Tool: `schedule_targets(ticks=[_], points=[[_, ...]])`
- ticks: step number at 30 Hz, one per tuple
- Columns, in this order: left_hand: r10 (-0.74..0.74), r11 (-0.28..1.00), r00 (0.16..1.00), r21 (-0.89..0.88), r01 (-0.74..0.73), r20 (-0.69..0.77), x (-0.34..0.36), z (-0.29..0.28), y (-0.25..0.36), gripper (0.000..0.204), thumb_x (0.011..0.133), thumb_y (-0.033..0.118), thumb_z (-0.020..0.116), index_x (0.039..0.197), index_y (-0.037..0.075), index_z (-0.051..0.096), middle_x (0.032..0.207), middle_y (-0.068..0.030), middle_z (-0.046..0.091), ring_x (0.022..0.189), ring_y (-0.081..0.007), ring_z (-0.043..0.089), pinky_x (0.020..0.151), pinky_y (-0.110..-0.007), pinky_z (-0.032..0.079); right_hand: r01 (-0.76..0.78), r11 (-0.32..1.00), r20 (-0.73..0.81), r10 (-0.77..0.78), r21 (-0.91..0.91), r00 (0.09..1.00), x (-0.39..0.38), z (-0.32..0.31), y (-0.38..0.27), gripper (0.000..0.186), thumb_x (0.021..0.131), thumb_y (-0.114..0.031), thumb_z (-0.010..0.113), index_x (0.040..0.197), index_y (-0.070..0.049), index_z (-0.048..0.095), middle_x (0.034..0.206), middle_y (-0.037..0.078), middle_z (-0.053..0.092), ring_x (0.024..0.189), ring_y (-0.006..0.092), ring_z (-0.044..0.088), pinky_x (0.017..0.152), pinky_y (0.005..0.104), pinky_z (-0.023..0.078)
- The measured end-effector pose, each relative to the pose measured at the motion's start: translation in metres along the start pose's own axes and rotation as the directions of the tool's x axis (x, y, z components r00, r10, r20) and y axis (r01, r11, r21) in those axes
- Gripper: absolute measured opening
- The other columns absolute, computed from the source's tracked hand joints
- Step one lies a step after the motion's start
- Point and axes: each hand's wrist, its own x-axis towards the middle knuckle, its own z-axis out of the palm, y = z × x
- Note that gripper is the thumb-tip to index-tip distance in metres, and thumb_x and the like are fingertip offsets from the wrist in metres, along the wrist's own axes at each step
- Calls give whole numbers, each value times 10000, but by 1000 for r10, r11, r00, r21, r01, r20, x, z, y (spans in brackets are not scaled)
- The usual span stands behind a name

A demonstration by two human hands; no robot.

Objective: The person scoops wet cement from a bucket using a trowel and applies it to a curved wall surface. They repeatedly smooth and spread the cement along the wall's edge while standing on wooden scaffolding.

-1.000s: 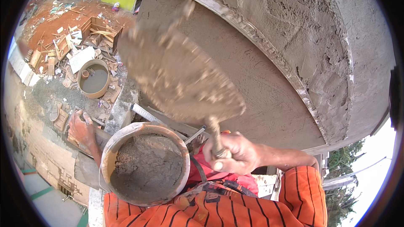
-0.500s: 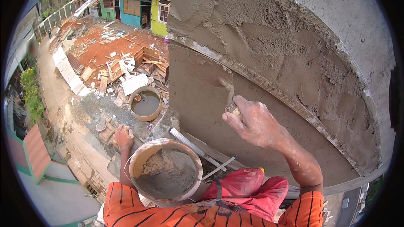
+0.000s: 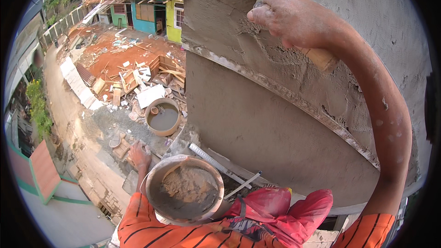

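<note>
My right hand [image 3: 289, 18] is raised to the upper wall, closed on a trowel with a wooden handle [image 3: 321, 59]; its blade is mostly hidden at the rough, wet plaster [image 3: 220, 14]. A lip [image 3: 275, 92] separates this from a smoother lower plastered band [image 3: 257, 133]. My left hand [image 3: 139, 156] is low on the left, fingers curled on something I cannot make out, beside a round bucket [image 3: 216, 186] of grey mortar. A metal straightedge [image 3: 218, 165] and a thin bar [image 3: 243, 183] lie beside the bucket, above my red-trousered legs.
Down on the left are a paved path [image 3: 69, 124], red earth with wood debris [image 3: 128, 76], a tub of grey water [image 3: 163, 119] and gravel. Small coloured houses [image 3: 144, 16] with a tiled roof stand behind, and a pink-and-green panel [image 3: 43, 167] at far left.
My right hand and trowel have swept from over the bucket, across the lower band, up to the rough upper plaster. The view has shifted, showing more of the yard. My left hand stays beside the bucket.
</note>
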Motion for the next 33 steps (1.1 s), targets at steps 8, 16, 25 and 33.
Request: schedule_targets(ticks=[8,16,25,33], points=[[10,1000,999,-5,-9,48,-1,-2,1,198,774,226,653,951,149,700,1342,-89,564,1243,-279,470,1041,-455,311,-369,919,-138,387,139,912,-52,-1,-2,364,974,-339,545,856,2,595,578,59,495,494,166,533,494,364,479],[32,862,999,-506,-34,-13,-16,-5,-91,314,795,166,636,1096,85,677,1356,-155,544,1301,-311,448,1093,-435,327,-10,752,194,-157,660,968,-183,126,-93,375,913,-333,621,1012,14,520,749,220,618,653,410,637,578,478,511],[10,-269,620,-595,757,784,-130,-166,38,655,1023,471,316,1473,0,256,1345,-206,482,1171,-319,544,937,-467,470,-368,434,253,302,822,919,-287,202,-55,414,969,-411,517,1009,1,518,677,225,610,702,440,625,630,522,485],[219,-64,620,-623,780,754,-144,-174,183,629,1016,423,356,1467,-1,243,1273,-196,493,1081,-304,559,867,-446,471,-317,128,239,418,940,876,-384,224,-52,480,978,-461,495,918,15,511,673,222,558,654,400,573,652,490,449]])
